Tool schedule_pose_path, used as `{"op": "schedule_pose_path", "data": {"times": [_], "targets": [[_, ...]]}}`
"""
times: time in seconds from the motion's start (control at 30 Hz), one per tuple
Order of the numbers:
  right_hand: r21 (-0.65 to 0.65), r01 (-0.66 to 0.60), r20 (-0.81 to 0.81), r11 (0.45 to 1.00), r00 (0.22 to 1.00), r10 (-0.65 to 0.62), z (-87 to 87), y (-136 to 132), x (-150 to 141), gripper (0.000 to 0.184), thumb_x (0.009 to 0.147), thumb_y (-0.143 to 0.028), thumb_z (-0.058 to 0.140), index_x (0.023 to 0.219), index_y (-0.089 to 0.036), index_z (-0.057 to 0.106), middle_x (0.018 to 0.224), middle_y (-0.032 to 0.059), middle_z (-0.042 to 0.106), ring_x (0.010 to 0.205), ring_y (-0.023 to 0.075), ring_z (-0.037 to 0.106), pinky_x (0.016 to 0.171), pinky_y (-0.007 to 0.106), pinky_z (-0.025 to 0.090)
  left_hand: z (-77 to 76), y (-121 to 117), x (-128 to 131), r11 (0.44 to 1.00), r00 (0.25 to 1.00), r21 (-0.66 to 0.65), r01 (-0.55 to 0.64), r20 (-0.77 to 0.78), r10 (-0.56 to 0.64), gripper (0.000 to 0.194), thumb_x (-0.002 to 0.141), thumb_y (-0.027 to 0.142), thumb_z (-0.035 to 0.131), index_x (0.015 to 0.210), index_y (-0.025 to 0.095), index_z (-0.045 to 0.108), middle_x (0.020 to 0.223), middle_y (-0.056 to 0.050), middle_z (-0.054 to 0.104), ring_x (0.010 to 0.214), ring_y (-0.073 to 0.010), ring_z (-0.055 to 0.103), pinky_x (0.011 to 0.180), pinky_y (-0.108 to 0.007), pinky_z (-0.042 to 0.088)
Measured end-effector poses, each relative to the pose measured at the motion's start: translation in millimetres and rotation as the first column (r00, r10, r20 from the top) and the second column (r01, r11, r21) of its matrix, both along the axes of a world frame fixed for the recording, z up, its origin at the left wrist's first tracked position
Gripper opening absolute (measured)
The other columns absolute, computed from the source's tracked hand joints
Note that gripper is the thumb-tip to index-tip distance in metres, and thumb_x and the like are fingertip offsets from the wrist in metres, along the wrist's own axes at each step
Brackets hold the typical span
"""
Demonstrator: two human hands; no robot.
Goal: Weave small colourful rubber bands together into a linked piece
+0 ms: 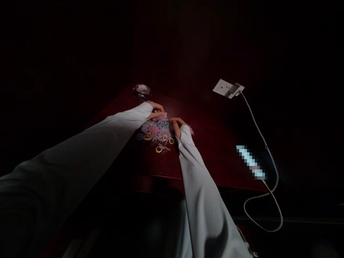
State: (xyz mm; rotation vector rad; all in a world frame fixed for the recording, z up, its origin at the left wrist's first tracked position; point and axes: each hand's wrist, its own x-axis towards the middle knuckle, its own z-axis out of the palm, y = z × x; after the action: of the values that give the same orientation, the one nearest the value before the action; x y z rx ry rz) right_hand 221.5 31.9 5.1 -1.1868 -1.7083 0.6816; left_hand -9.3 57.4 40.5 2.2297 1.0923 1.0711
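Observation:
A heap of small hair ties and hair clips (156, 130) in pastel purple, pink, blue and yellow is spread over the dark red table. Yellow scalloped rings (158, 149) lie at its near edge. Reaching over the far side of the heap, my left hand (157, 109) has thumb and fingers together around something small and pale that is too small to name. My right hand (178, 126) is at the heap's right edge, its thumb and forefinger curled together; what is between them, if anything, is hidden. A pink item (191, 130) shows just beyond the right wrist.
A round clear container with a decorated lid (142, 88) stands at the back left of the table (161, 170). At right, a wall socket (224, 87) holds a charger (236, 89). Its white cable (255, 120) loops down to a blurred-out phone (251, 163).

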Motion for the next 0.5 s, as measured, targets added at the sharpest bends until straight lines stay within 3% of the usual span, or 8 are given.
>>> {"op": "schedule_pose_path", "data": {"times": [0.27, 0.5], "targets": [[-0.030, -0.023, -0.029, 0.999, 0.999, 0.022, 2.6, -4, -2, 0.035, 0.093, -0.061, 0.060, 0.088, -0.028, 0.070, 0.085, 0.0019, 0.076, 0.084, 0.0216, 0.070, 0.075, 0.033, 0.057, 4.7, -8, 0, 0.999, 0.999, 0.020, -0.028, -0.024, 0.028, 0.041, 0.095, 0.057, 0.069, 0.092, 0.021, 0.087, 0.077, -0.003, 0.080, 0.072, -0.0146, 0.068, 0.070, -0.024, 0.048], [-0.009, -0.018, 0.007, 1.000, 1.000, 0.018, 3.2, -4, 0, 0.034, 0.095, -0.059, 0.061, 0.089, -0.027, 0.073, 0.088, 0.0013, 0.078, 0.087, 0.0220, 0.070, 0.082, 0.035, 0.059, 4.4, -14, 5, 0.999, 1.000, -0.041, -0.006, -0.011, 0.005, 0.049, 0.103, 0.058, 0.055, 0.090, 0.021, 0.085, 0.077, -0.005, 0.081, 0.068, -0.0158, 0.067, 0.069, -0.026, 0.049]]}}
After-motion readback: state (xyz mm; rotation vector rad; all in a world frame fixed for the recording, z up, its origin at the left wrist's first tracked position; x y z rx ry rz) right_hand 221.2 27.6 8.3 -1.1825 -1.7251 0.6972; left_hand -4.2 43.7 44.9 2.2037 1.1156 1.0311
